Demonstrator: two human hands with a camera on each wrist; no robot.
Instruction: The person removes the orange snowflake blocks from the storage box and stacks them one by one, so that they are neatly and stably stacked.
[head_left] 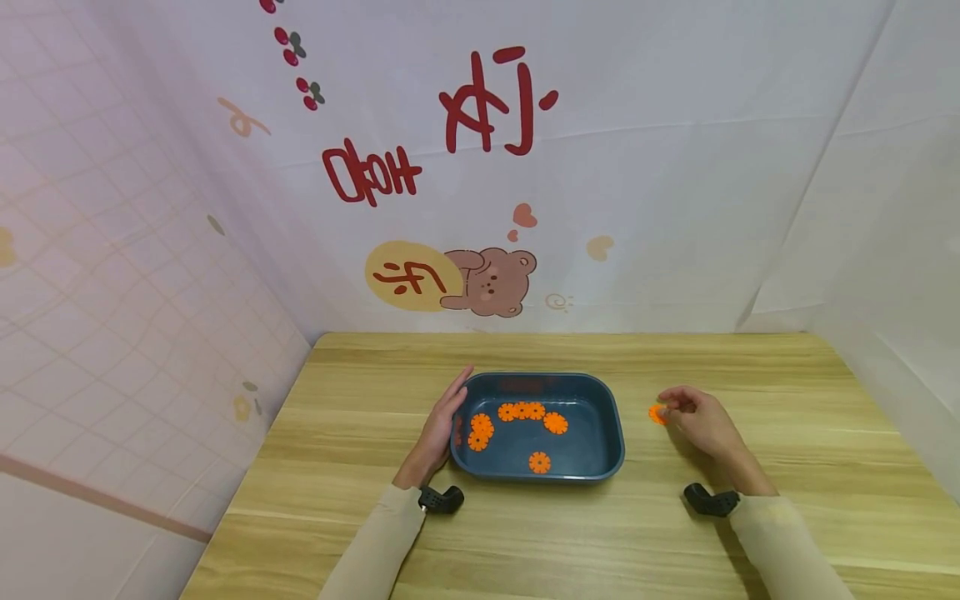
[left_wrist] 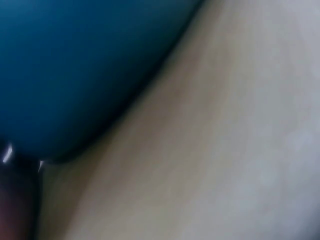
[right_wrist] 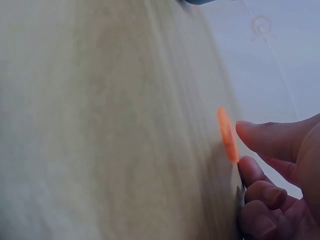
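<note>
A dark blue-grey plastic basin (head_left: 577,467) stands on the wooden table, with several orange notched plastic discs (head_left: 539,462) on its floor, mostly toward the left and back. My left hand (head_left: 437,429) lies with straight fingers along the basin's left wall; the left wrist view shows only a blurred blue wall (left_wrist: 85,65) and pale table. To the right of the basin, my right hand (head_left: 701,423) pinches one orange notched disc (head_left: 657,414) between thumb and fingers. In the right wrist view this disc (right_wrist: 228,135) is edge-on at the fingertips, close over the table.
The wooden table (head_left: 360,383) runs back to a white wall cloth (head_left: 675,208) printed with red characters and a bear. Another patterned cloth (head_left: 112,250) hangs at the left. Black wrist cameras (head_left: 442,500) sit on both wrists, near the tabletop.
</note>
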